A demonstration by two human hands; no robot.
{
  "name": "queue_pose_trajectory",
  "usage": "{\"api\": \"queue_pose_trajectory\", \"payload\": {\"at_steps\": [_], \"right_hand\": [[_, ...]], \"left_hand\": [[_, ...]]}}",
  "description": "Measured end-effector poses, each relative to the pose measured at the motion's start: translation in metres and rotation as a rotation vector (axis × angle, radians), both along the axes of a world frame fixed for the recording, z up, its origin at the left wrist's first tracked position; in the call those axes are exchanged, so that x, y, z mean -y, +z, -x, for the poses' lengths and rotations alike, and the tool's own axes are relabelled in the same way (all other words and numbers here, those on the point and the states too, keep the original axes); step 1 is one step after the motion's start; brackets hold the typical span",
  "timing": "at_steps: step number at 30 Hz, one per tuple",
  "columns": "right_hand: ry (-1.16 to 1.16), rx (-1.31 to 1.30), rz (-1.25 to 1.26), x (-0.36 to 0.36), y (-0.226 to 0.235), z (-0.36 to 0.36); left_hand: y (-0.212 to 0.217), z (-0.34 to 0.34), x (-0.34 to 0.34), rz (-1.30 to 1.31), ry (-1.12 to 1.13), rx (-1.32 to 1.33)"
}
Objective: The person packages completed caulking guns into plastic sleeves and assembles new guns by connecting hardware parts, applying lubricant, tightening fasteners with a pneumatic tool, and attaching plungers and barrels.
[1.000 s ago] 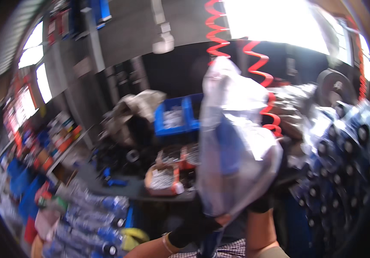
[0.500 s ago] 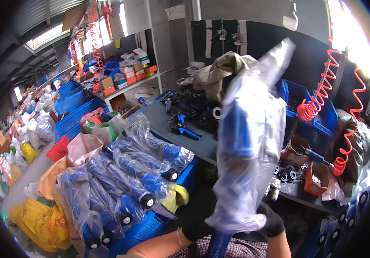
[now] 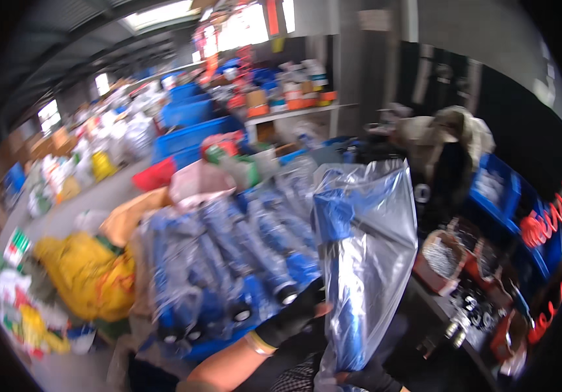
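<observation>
In front of me stands a long blue tubular item (image 3: 346, 313) inside a clear plastic bag (image 3: 385, 242), nearly upright. Its blocky blue upper part (image 3: 333, 212) shows through the film. My left hand (image 3: 300, 317), in a black glove with bare fingertips, closes on the bag's left side. Low at the bottom edge, my gloved right hand (image 3: 369, 379) grips the bag's lower end; part of it is cut off by the picture. To the left, several similar bagged blue items (image 3: 261, 255) lie side by side on a blue crate, with black-and-white round ends toward me.
A yellow sack (image 3: 88, 274) and an orange bag lie left of the pile. At right, a dark bench carries open boxes of small parts (image 3: 441, 258), blue bins (image 3: 496, 189) and red coiled hoses (image 3: 542, 222). Blue crates (image 3: 196, 140) and many bags line the aisle behind.
My view has turned left, so the scene sits further right. The bagged item has come lower, its bag smoother and spread wider. My right hand has moved down to its lower end.
</observation>
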State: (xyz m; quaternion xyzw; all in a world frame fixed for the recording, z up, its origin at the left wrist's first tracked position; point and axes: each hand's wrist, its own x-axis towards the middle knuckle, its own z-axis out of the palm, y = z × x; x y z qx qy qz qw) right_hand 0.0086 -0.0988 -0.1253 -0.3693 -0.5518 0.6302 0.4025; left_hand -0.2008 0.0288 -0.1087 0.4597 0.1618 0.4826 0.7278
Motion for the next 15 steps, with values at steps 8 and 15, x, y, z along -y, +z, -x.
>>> {"api": "queue_pose_trajectory", "payload": {"at_steps": [8, 15], "right_hand": [[0.213, 0.337, -0.245, -0.092, 0.056, 0.095], [-0.389, 0.874, -1.059, -0.211, 0.056, 0.102]], "left_hand": [[0.029, 0.058, -0.009, 0.000, 0.909, -0.164], [0.125, 0.141, 0.045, -0.794, 0.272, -1.497]]}}
